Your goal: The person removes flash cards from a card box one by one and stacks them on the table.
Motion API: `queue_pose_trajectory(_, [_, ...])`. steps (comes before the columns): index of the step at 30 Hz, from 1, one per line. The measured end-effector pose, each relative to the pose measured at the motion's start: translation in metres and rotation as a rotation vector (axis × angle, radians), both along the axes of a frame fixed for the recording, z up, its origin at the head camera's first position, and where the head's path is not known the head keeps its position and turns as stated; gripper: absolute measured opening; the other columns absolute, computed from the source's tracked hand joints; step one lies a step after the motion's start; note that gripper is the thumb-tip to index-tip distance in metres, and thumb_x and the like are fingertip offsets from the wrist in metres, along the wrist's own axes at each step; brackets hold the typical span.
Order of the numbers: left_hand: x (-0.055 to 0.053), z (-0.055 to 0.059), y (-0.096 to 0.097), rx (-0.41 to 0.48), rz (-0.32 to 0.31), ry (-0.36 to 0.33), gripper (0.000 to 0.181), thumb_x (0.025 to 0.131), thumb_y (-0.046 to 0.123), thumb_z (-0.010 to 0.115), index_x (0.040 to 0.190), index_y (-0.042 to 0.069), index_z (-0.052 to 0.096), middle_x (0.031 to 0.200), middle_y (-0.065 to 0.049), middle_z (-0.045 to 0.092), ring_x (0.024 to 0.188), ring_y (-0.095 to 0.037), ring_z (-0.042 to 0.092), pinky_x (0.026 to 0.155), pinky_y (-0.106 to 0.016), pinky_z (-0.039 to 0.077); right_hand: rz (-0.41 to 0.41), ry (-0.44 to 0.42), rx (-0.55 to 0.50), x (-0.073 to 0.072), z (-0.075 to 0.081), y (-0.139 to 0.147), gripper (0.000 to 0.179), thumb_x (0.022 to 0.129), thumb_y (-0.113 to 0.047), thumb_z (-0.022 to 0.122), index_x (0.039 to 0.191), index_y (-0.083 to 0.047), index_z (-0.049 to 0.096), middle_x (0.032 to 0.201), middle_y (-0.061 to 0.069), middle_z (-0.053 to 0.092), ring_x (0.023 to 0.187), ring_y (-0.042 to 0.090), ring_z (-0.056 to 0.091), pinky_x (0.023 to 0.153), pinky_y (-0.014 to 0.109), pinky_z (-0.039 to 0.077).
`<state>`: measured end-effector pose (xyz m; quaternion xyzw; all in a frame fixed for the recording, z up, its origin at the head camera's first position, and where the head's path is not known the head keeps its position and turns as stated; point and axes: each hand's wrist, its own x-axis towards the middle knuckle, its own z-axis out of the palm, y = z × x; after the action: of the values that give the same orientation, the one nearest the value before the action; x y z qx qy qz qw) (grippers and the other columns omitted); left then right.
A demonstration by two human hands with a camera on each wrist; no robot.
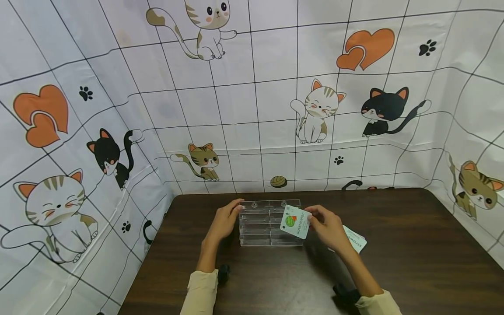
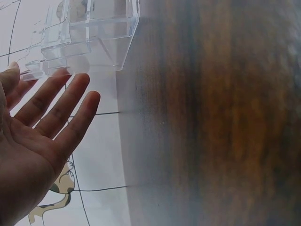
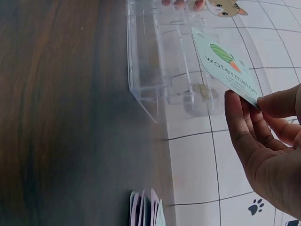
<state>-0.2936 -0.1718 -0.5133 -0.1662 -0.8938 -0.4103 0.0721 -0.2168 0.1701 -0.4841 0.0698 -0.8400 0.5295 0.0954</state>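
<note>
A clear plastic tiered rack (image 1: 255,241) stands near the far edge of the table, with a divider down its middle. My left hand (image 1: 225,222) holds the rack's upper left corner, thumb in front and fingertips behind; its other fingers (image 2: 61,110) are spread fairly straight. My right hand (image 1: 328,227) pinches a pale green watermelon flashcard (image 1: 295,222) by its edge, between thumb and fingers. The card is tilted and overlaps the right side of the rack in the head view. In the right wrist view its printed side (image 3: 225,66) shows a watermelon picture and the word.
A small stack of flashcards (image 1: 355,239) lies on the dark wooden table (image 1: 271,284), right of the rack and partly behind my right hand. Behind the table hangs a white cloth (image 1: 275,109) printed with cats and grid lines.
</note>
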Motion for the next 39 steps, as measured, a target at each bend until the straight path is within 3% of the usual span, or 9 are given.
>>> queue_pose_trajectory(5, [0.001,0.001,0.000,-0.007,-0.007,0.016,0.039,0.116,0.029,0.050,0.149,0.015,0.063,0.134,-0.018,0.074,0.113,-0.034,0.071,0.102,-0.059,0.054,-0.015,-0.013,0.009,0.003,-0.003,0.007,0.024,0.105,-0.001,0.065,0.128,0.001,0.070,0.108,0.021,0.076,0.084,0.025,0.076,0.072,0.028,0.063])
queue_pose_trajectory(14, [0.002,0.001,0.000,-0.002,-0.001,0.006,0.039,0.115,0.030,0.051,0.150,0.015,0.062,0.137,-0.019,0.073,0.117,-0.036,0.070,0.104,-0.061,0.054,-0.027,-0.018,0.032,0.006,-0.005,0.022,0.025,0.106,-0.001,0.063,0.130,0.002,0.069,0.108,0.021,0.075,0.086,0.027,0.076,0.075,0.038,0.066])
queue_pose_trajectory(28, [0.001,-0.001,-0.002,-0.010,-0.012,0.026,0.040,0.115,0.030,0.050,0.150,0.014,0.062,0.140,-0.022,0.070,0.128,-0.042,0.068,0.107,-0.064,0.052,-0.053,-0.070,0.023,0.015,-0.004,0.043,0.027,0.107,-0.002,0.061,0.134,0.002,0.066,0.111,0.021,0.074,0.092,0.020,0.076,0.077,0.034,0.066])
queue_pose_trajectory(39, [0.002,0.003,-0.001,0.006,-0.003,0.010,0.040,0.115,0.032,0.051,0.150,0.016,0.062,0.140,-0.020,0.071,0.126,-0.040,0.069,0.108,-0.064,0.052,-0.083,-0.112,0.061,0.024,-0.008,0.066,0.031,0.110,-0.009,0.061,0.139,0.000,0.063,0.118,0.024,0.074,0.090,0.022,0.079,0.069,0.032,0.064])
